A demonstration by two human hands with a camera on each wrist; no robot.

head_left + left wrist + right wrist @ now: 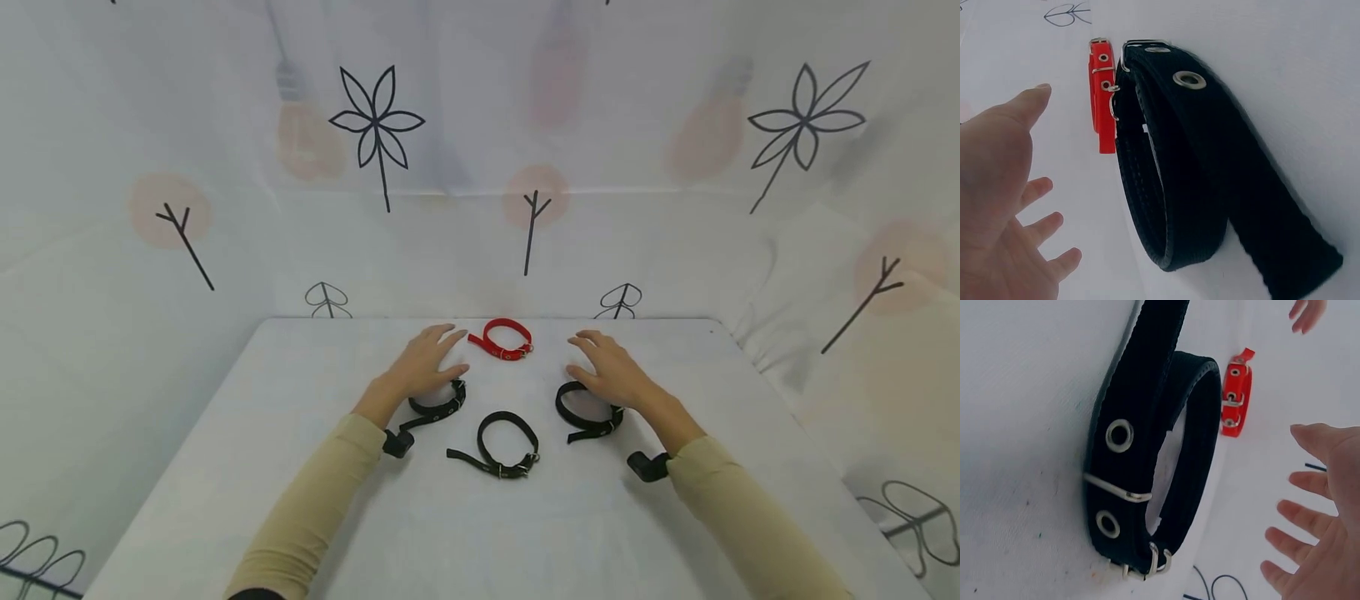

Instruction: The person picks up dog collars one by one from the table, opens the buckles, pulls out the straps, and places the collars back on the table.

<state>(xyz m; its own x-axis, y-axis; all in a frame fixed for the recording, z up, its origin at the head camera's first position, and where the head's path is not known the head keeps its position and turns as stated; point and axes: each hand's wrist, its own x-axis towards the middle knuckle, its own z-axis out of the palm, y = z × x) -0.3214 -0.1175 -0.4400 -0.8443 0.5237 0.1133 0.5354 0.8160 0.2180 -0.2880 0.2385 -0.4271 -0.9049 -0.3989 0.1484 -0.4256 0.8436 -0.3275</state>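
A red buckled collar (pixel 496 351) lies at the back of the table between the two hands. My left hand (pixel 422 364), fingers spread and holding nothing, hovers over a black collar (pixel 442 410), partly covering it in the head view. That collar's metal eyelets and buckle show large in the left wrist view. On the other side my right hand (pixel 611 371), with relaxed fingers and nothing in its grasp, is above a second black collar (pixel 592 427). Nearer the front, a third black collar (pixel 517 472) lies looped with its tail pointing left, apart from both hands.
All the collars lie on a white-covered table (pixel 480 542). Its back edge meets a white patterned cloth (pixel 465 250), which also hangs at both sides. Small black wrist cameras (pixel 648 467) sit below the hands.
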